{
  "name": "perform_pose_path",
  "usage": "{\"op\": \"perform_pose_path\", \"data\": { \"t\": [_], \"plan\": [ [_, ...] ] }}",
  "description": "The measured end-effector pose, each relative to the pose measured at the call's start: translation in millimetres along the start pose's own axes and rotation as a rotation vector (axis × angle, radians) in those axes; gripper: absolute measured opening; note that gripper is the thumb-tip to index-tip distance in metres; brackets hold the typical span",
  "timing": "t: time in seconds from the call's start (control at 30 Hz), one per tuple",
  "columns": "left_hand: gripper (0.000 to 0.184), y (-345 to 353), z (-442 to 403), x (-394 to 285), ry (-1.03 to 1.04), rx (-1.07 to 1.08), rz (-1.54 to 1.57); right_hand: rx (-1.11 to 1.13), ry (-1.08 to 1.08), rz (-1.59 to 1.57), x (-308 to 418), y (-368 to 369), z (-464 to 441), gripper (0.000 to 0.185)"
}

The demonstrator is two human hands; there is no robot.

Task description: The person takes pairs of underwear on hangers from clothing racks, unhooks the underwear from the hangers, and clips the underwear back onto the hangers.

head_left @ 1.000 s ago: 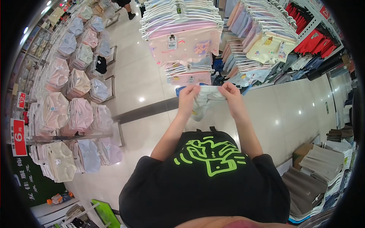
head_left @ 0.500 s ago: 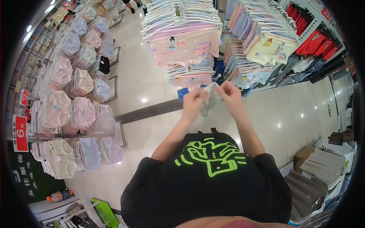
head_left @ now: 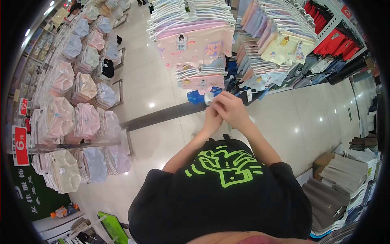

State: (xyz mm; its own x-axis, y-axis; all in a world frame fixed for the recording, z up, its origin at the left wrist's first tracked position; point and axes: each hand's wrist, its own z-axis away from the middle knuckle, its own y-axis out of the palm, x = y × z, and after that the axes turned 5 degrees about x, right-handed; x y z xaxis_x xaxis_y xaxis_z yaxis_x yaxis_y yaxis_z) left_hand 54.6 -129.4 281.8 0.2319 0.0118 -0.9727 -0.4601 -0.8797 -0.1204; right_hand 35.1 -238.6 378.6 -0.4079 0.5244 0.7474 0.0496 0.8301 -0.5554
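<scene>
My left hand (head_left: 213, 118) and my right hand (head_left: 230, 107) are close together in front of my chest, the right one partly over the left. Both are closed on a small pale grey-green piece of cloth, and only a whitish bunched bit (head_left: 209, 98) of it pokes out above the fingers. Most of the cloth is hidden, so I cannot tell what garment it is. Just beyond my hands hang pink underpants on hangers (head_left: 202, 83) and a blue garment (head_left: 196, 96).
Racks of pastel underpants (head_left: 62, 115) line the left side. Ahead hang pink underpants (head_left: 195, 46) and yellow ones (head_left: 287, 48) on white hangers. Folded grey and brown clothes (head_left: 345, 175) lie at lower right. A green-framed panel (head_left: 111, 227) is at lower left. Tiled floor (head_left: 156, 150) lies between.
My hands were apart with the cloth stretched between them. Now they have come together, the right hand has moved left over the left hand, and the cloth is bunched up.
</scene>
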Motion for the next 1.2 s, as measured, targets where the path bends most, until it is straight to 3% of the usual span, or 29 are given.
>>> {"op": "perform_pose_path", "data": {
  "t": [0.03, 0.1, 0.13, 0.23, 0.43, 0.5, 0.53, 0.6, 0.7, 0.83, 0.93, 1.03, 1.2],
  "plan": [
    [0.024, -3.8, -2.2, -0.4, 0.002, 0.002, 0.002, -0.001, 0.001, 0.004, 2.8, -1.6, 0.9, 0.013],
    [0.022, -10.5, -6.5, -2.1, -0.255, -0.23, 0.408, -0.176, -0.036, -0.026, 7.1, -3.4, 1.8, 0.023],
    [0.018, -11.2, -13.3, -36.5, -0.261, -0.345, 0.675, -0.175, -0.037, -0.024, 3.3, -5.3, 4.4, 0.023],
    [0.015, -30.0, -21.2, -47.3, -0.158, -0.416, 0.856, -0.177, 0.123, -0.069, -18.6, -7.9, 18.2, 0.032],
    [0.011, -39.0, -21.9, -61.2, -0.151, -0.376, 0.941, 0.003, 0.406, -0.193, -73.3, 28.7, 41.2, 0.035],
    [0.011, -37.6, -22.0, -64.2, -0.16, -0.364, 0.954, 0.006, 0.598, -0.634, -80.6, 40.5, 41.2, 0.038],
    [0.011, -36.8, -21.4, -65.2, -0.162, -0.363, 0.955, 0.005, 0.599, -0.633, -76.0, 41.5, 40.3, 0.038],
    [0.013, -36.4, -21.8, -66.4, -0.145, -0.39, 0.974, 0.004, 0.678, -0.998, -63.2, 43.3, 40.3, 0.05],
    [0.018, -40.4, -21.9, -43.8, -0.094, -0.381, 1.04, 0.042, 0.633, -1.149, -35.1, 47.5, 39.3, 0.058],
    [0.018, -39.3, -18.8, -44.7, -0.086, -0.365, 1.042, -0.051, 0.56, -0.883, -43.4, 65.8, 43.3, 0.053],
    [0.02, -36.3, -15.7, -51.4, -0.087, -0.415, 1.044, -0.171, 0.741, -0.883, -56.9, 70.2, 43.5, 0.044],
    [0.023, -37.4, -10.7, -54.6, -0.063, -0.399, 0.979, -0.283, 0.67, -0.928, -75.6, 62.3, 47.6, 0.035],
    [0.027, -29.9, -2.0, -51.7, -0.137, -0.389, 0.933, -0.456, 0.822, -1.011, -79.5, 30.3, 40.8, 0.028]
  ]
}}
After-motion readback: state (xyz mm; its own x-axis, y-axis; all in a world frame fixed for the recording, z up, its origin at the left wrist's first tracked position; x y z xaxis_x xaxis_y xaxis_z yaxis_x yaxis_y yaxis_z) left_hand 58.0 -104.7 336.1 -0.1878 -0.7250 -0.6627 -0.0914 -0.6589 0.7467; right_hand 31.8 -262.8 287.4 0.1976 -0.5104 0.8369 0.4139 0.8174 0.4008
